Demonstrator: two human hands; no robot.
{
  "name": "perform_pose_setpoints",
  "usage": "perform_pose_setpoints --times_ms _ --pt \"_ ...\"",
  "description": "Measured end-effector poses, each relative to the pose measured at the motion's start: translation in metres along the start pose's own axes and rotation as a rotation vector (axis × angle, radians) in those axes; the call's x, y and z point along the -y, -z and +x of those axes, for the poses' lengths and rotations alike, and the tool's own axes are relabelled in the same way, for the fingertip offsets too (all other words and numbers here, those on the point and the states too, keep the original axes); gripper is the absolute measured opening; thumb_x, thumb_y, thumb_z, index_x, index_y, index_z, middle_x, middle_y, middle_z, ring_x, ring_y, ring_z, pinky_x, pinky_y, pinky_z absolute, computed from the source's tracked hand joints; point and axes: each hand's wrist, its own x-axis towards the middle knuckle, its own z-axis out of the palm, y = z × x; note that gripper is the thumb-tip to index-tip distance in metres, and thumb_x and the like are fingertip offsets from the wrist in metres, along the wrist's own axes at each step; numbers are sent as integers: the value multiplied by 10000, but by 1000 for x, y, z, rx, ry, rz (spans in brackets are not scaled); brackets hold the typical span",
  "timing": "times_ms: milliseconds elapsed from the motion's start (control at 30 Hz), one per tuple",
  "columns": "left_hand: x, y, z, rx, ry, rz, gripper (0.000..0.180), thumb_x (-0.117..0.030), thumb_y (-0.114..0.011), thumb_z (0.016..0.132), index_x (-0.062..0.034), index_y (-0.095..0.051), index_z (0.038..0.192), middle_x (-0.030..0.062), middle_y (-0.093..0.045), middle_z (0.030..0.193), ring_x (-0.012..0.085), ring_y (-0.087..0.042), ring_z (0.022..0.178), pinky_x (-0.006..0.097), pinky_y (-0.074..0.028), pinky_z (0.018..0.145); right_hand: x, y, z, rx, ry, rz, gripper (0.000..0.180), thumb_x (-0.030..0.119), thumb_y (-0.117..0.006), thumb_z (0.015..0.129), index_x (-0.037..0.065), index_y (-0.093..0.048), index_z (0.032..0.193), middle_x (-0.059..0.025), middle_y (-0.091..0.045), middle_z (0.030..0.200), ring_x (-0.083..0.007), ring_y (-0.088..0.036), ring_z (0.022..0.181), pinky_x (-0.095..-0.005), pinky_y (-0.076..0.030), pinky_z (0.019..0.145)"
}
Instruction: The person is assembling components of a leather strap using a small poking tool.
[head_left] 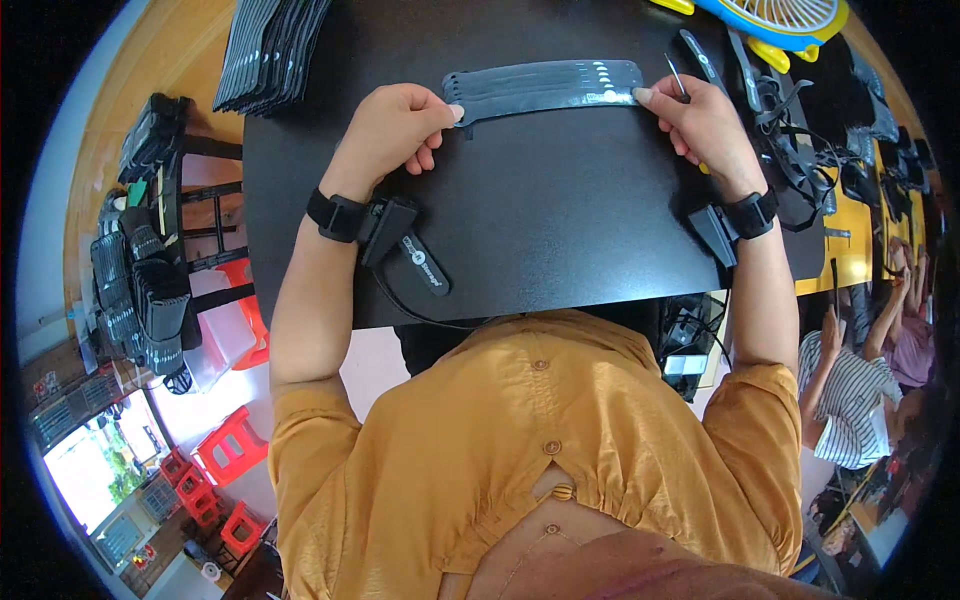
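A fanned stack of flat black straps (545, 88) with white print lies on the dark table in front of me. My left hand (408, 125) is closed, with thumb and finger pinching the stack's left end. At the other end, my right hand (702, 122) pinches the right corner of the front strap. A thin pointed metal tool (675, 72) sticks up out of my right hand, and a bit of yellow shows below the palm; the rest is hidden. One loose black strap (426, 264) lies by my left wrist.
A thick pile of black straps (268, 55) stands at the table's far left corner. A blue and yellow fan (780, 22) is at the far right. Loose straps (785, 125) lie tangled along the right edge. Other people (850, 400) sit farther right; red stools (230, 445) stand left.
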Motion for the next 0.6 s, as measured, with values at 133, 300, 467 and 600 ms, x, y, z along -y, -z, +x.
perform_pose_setpoints --times_ms 133,300,467,600 --pt "-4 -2 -3 -23 -8 26 233 -247 -664 901 -14 -660 884 15 -606 663 96 -586 508 237 -467 454 1 -4 1 -36 -7 -89 285 347 -639 942 69 -662 1005 32 -556 650 -30 -496 471 -174 -374 409" --pt "-6 -3 -5 -81 -24 151 236 -244 -670 889 -8 -660 875 23 -605 651 101 -603 517 241 -488 477 9 -6 0 -53 -6 -145 257 316 -631 947 69 -631 1019 27 -572 668 -36 -512 481 -167 -383 415" --pt "-5 11 -11 -158 -118 171 255 -300 -687 899 -51 -642 870 -9 -588 654 83 -589 512 216 -475 450 -1 0 3 -43 22 15 220 299 -615 956 88 -586 1014 27 -580 685 -36 -516 487 -169 -385 413" --pt "-12 51 -40 -176 -259 -63 276 -347 -608 953 -73 -640 956 -20 -581 707 80 -590 568 201 -470 497 11 4 -18 -36 93 180 195 303 -607 962 111 -597 999 42 -571 697 -28 -478 477 -173 -347 416"
